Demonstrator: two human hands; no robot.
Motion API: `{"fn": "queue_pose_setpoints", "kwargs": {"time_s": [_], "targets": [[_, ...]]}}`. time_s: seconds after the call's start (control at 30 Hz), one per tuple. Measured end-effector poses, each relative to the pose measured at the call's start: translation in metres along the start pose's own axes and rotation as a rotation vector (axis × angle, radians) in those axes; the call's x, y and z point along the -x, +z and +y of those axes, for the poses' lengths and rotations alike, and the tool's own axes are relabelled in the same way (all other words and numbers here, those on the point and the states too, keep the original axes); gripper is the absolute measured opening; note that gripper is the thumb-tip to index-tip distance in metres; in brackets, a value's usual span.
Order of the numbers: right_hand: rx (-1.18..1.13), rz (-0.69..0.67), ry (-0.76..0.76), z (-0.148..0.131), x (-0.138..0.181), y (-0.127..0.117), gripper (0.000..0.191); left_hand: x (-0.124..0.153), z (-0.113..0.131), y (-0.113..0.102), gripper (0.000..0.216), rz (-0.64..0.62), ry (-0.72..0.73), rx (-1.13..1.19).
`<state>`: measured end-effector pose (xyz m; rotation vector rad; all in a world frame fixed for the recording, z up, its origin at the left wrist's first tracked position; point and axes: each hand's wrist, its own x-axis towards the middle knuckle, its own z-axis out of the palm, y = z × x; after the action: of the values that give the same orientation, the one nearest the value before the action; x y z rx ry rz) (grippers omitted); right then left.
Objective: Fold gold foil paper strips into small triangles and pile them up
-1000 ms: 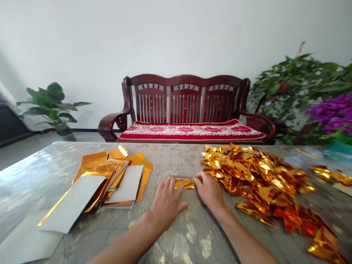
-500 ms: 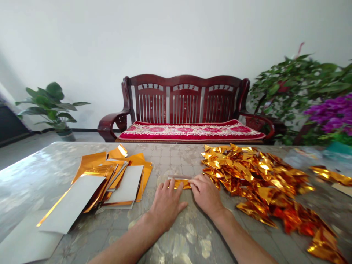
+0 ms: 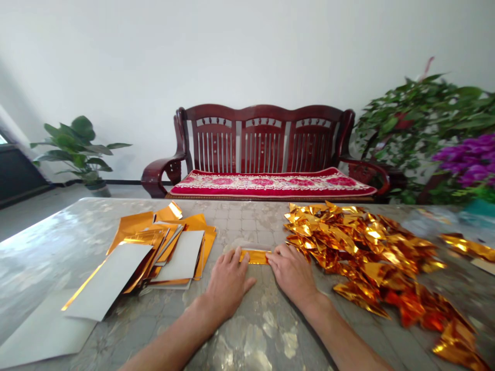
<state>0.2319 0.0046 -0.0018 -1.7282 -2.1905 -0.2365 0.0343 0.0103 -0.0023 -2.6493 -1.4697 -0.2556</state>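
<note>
A narrow folded strip of gold foil paper [image 3: 256, 257] lies crosswise on the table between my two hands, with a pale edge along its far side. My left hand [image 3: 229, 278] rests on the strip's left end, fingers laid over it and thumb stuck out to the side, off the paper. At the right end my right hand [image 3: 292, 273] has its thumb and fingers bent together on the foil. My fingers cover both ends of the strip.
Left of my hands lies a loose stack of gold foil sheets [image 3: 133, 226], some showing white backs [image 3: 110, 281]. Folded gold foil pieces [image 3: 359, 242] are heaped on the right. Beyond the patterned table [image 3: 240, 216] stands a wooden bench [image 3: 263, 136]. Purple flowers [image 3: 467, 159] stand at right.
My left hand has shifted slightly left along the strip, so more gold foil shows between my hands. The right hand stays at the right end. The view has turned slightly.
</note>
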Motion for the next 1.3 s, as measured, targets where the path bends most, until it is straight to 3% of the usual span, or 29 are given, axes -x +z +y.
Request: {"fn": "queue_pose_setpoints", "kwargs": {"time_s": [0.2, 0.27, 0.47, 0.53, 0.7, 0.97, 1.03, 1.13, 1.23, 1.3], "targets": [[0.072, -0.012, 0.049, 0.006, -0.006, 0.001, 0.025, 0.001, 0.003, -0.009, 0.024, 0.04, 0.027, 0.091], [0.103, -0.011, 0.054, 0.008, -0.008, 0.003, 0.024, -0.001, -0.002, -0.006, 0.024, 0.07, 0.013, 0.194], [0.119, -0.006, 0.031, 0.01, -0.008, 0.008, 0.024, -0.013, -0.028, 0.012, 0.017, 0.238, -0.302, 0.554], [0.111, -0.004, 0.033, 0.01, -0.008, 0.008, 0.025, -0.017, -0.033, 0.014, 0.018, 0.234, -0.352, 0.603], [0.036, 0.002, 0.06, 0.009, -0.008, 0.007, 0.027, -0.027, -0.031, 0.01, 0.021, 0.144, -0.264, 0.509], [-0.33, 0.136, 0.189, 0.017, -0.012, 0.012, 0.047, -0.033, -0.033, 0.017, 0.031, 0.146, -0.382, 0.592], [-0.372, 0.167, 0.147, 0.019, -0.009, 0.011, 0.042, -0.034, -0.036, 0.02, 0.032, 0.182, -0.395, 0.63], [-0.349, 0.109, -0.07, 0.018, -0.004, 0.007, 0.028, -0.037, -0.044, 0.021, 0.028, 0.262, -0.487, 0.77], [-0.285, 0.047, -0.279, 0.013, 0.001, 0.004, 0.029, -0.042, -0.055, 0.021, 0.026, 0.291, -0.562, 0.887], [-0.258, 0.039, -0.331, 0.009, 0.002, 0.003, 0.028, -0.044, -0.06, 0.023, 0.026, 0.279, -0.56, 0.898]]}}
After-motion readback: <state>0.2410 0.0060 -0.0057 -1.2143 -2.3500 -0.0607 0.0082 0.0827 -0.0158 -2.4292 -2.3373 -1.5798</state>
